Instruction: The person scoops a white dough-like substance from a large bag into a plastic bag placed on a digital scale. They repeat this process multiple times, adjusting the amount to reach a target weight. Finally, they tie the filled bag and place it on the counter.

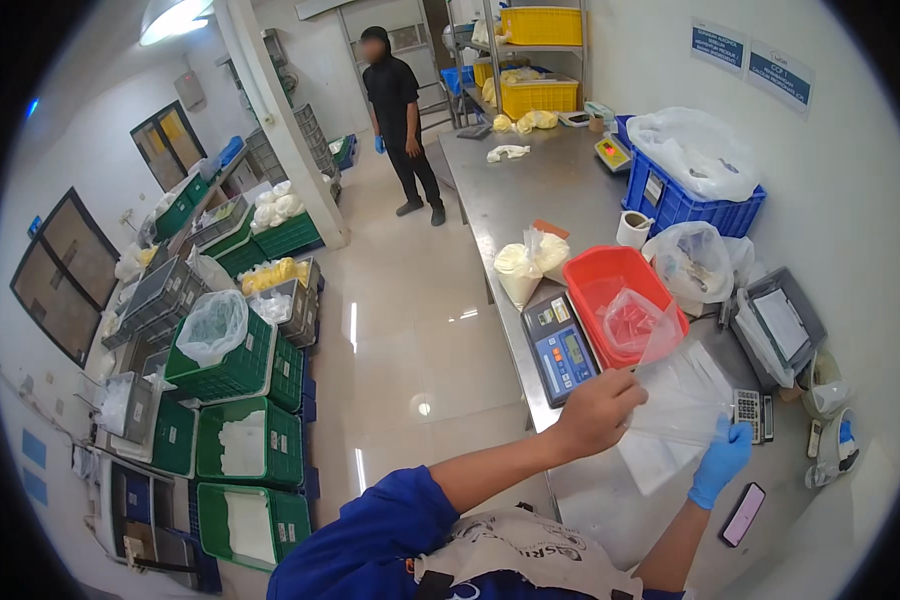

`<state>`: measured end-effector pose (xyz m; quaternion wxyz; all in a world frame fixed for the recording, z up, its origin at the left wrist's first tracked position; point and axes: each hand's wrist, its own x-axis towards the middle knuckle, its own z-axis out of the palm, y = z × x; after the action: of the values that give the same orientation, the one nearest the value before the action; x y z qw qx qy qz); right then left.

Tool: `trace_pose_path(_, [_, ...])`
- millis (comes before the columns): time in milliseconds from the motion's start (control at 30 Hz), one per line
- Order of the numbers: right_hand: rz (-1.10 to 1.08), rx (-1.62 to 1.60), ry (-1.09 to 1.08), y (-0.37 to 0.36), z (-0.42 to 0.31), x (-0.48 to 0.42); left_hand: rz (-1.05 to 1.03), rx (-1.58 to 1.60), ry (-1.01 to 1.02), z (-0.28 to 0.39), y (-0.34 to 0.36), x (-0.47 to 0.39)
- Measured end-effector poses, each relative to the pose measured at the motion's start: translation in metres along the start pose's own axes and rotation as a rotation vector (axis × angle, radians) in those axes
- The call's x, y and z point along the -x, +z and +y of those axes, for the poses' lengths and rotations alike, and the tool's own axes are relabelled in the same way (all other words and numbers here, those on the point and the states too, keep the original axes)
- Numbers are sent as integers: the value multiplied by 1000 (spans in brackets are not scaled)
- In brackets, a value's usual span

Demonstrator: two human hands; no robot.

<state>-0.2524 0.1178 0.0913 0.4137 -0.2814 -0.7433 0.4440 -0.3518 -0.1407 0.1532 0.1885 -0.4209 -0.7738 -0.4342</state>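
A clear plastic bag [671, 416] is stretched between my hands over the steel table. My bare left hand [601, 411] grips its left edge, and my right hand [722, 459], in a blue glove, pinches the opposite side. Beneath it lies a stack of clear plastic bags [649, 461]. A red plastic basin [596, 277] with an open clear bag inside stands just beyond, beside a digital weighing scale [560, 349]. Two tied bags of pale powder [520, 271] rest behind the scale. To the right of my gloved hand are a calculator [748, 415] and a phone [743, 514].
A blue crate [690, 184] lined with plastic, a tape roll [633, 229] and a grey bin [776, 330] line the wall side of the steel table [562, 187]. A person [394, 112] stands on the floor beyond. Green crates [251, 442] are at left.
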Motion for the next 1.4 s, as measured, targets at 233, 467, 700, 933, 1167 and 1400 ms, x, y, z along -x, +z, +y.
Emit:
trace_pose_path(233, [-756, -608, 307, -12, -67, 40, -21, 435, -467, -78, -2, 17])
trace_pose_path(467, [-674, -853, 442, -4, -30, 13, -484, 1178, -550, -24, -33, 17])
trace_pose_path(700, [-488, -214, -165, 20, -38, 42, -158, 1520, -792, -16, -27, 27])
trace_pose_path(933, [-335, 57, -143, 30, -64, 54, -68, 198, -507, -20, -9, 27])
trace_pose_path(1167, [-137, 158, -305, 25, -30, 14, -388, 63, 137, 42, -20, 42])
trace_pose_path(1400, [-312, 224, -600, 9, -68, 55, -494, -230, -277, -5, -17, 60])
